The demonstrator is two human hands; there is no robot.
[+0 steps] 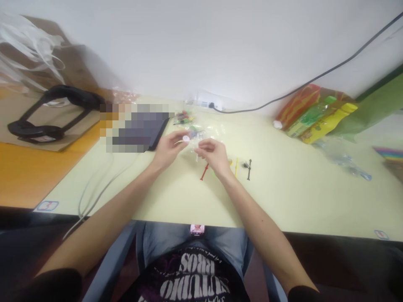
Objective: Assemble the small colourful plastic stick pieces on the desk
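Observation:
Between the thumb and fingers of my left hand (171,147) is a small round white disc (186,138). Close beside it, my right hand (215,156) has its fingertips pinched on a thin white plastic piece (197,157), whose shape is partly covered by the fingers. A crinkled clear plastic bag (217,131) lies just behind both hands. Near my right wrist are a red stick-like piece (204,172), a yellow stick (236,167) and a black stick with pointed ends (249,170). Some green and yellow bits are partly hidden by that wrist.
Behind the hands lies a pile of colourful small parts (184,117). A dark tablet-like device (141,128), partly pixelated, is at left, with white cables (107,188) in front. A black frame (53,113) rests on cardboard. Snack packages (315,117) and crumpled plastic (346,161) are at right.

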